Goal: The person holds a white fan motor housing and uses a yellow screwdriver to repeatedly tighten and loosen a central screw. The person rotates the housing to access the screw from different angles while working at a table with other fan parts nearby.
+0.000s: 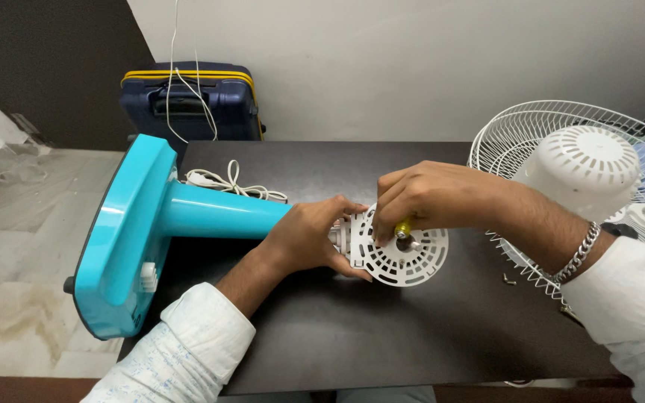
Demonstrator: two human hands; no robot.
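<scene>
A turquoise fan stand (151, 216) lies on its side on a dark table (352, 336), base to the left and neck pointing right. At the neck's end is a white slotted motor plate (412, 261). My left hand (311, 239) wraps around the neck end and steadies the plate's left edge. My right hand (427, 198) is closed on a yellow-handled screwdriver (403, 226), its tip down near the plate's centre hub. A metal bracelet is on my right wrist.
A white wire fan guard (539, 127) with a white vented motor cover (587, 168) sits at the table's right. A white power cord (229, 185) lies behind the stand. Small screws (509, 279) rest near the guard. A navy suitcase (188, 101) stands against the wall.
</scene>
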